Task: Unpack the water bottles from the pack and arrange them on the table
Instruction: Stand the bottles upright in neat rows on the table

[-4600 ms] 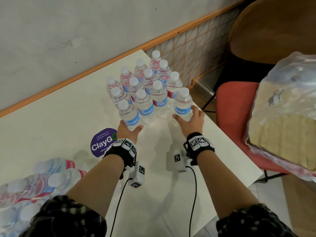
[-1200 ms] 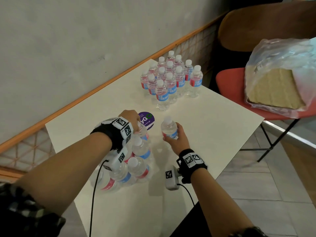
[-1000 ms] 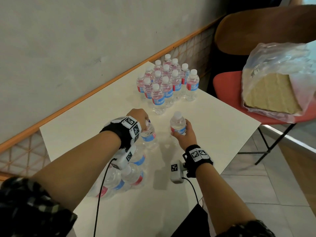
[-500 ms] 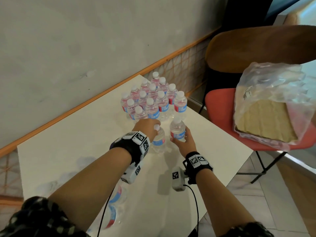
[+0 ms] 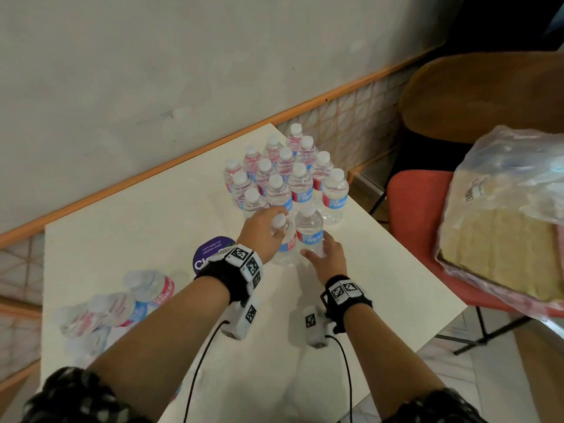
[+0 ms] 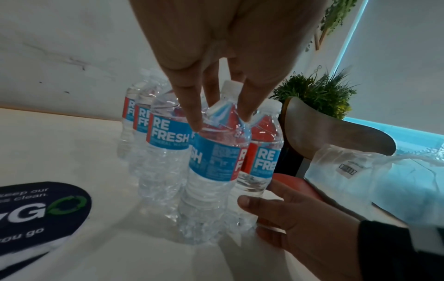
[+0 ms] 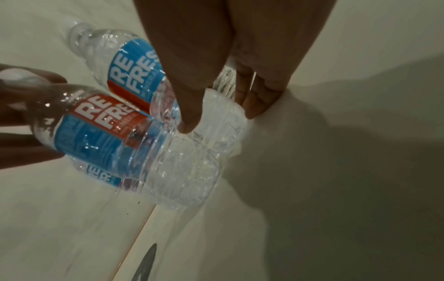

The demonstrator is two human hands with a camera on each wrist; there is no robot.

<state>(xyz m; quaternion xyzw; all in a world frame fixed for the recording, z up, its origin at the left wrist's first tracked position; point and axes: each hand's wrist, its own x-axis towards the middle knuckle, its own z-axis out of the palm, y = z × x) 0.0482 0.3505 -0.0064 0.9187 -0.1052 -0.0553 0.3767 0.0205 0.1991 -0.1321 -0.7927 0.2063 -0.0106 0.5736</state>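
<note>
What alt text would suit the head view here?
Two hands set water bottles upright beside a cluster of standing bottles on a white table: left hand gripping one's neck, right hand another's base.

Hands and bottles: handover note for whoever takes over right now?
Left hand grips a bottle by its neck from above.
Right hand grips a second bottle low on its body.
Both bottles stand at the near edge of the upright group at the table's far corner.
Done: thirteen bottles stand in the group.
Left: release these two, then stand up those lying in the pack at near left.
</note>
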